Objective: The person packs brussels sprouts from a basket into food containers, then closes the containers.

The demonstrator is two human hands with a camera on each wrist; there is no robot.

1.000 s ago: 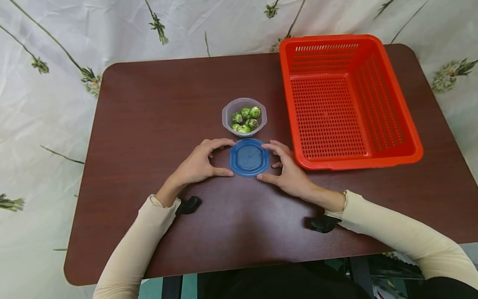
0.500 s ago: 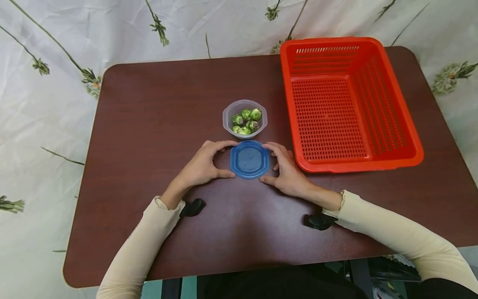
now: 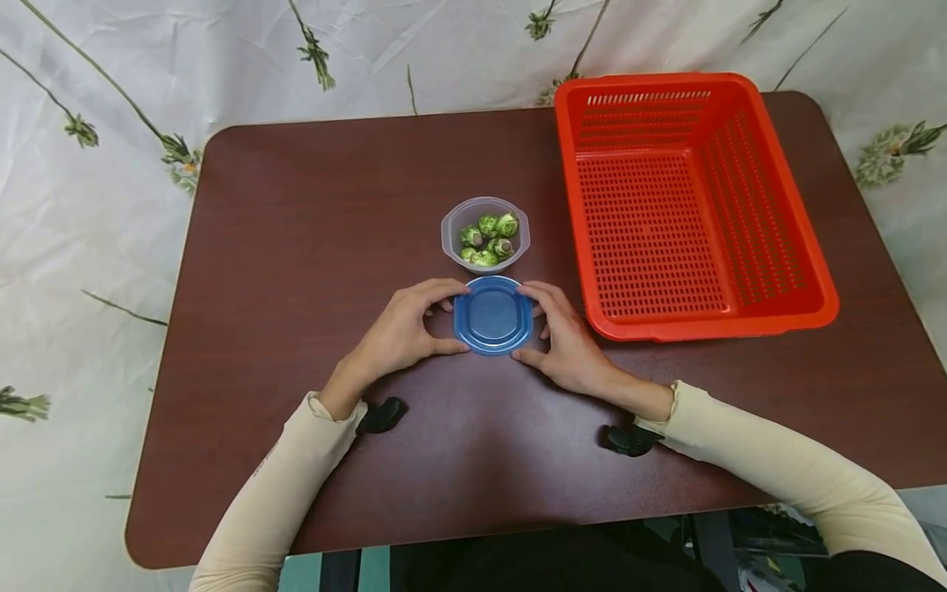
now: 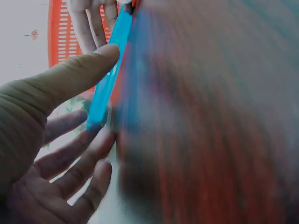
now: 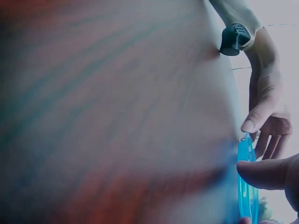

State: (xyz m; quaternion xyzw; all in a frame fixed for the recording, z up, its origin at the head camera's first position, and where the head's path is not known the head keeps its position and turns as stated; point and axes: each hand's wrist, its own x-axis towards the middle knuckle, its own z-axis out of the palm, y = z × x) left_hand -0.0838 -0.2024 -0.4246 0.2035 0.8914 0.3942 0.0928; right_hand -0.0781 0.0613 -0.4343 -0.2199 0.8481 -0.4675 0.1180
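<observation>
A round blue plastic lid [image 3: 494, 316] is held level, close over the brown table, between both hands. My left hand [image 3: 411, 322] grips its left edge, thumb at the near side and fingers at the far side. On the opposite edge, my right hand [image 3: 568, 344] holds it the same way. Seen edge-on in the left wrist view, the lid [image 4: 105, 93] has the left thumb across its rim. The right thumb crosses the lid [image 5: 247, 200] in the right wrist view. Just beyond it stands a translucent plastic container [image 3: 449, 237] with several Brussels sprouts [image 3: 506, 225] inside.
A large red perforated basket [image 3: 765, 327] occupies the right side of the table [image 3: 318, 205]. White cloth [image 3: 89, 271] with a plant print surrounds the table's far and left edges. A black camera is worn at each wrist.
Both hands have moved in a little and their fingers have closed onto the lid's edge. The lid has shifted slightly and its rim catches more light. Container and basket stay put.
</observation>
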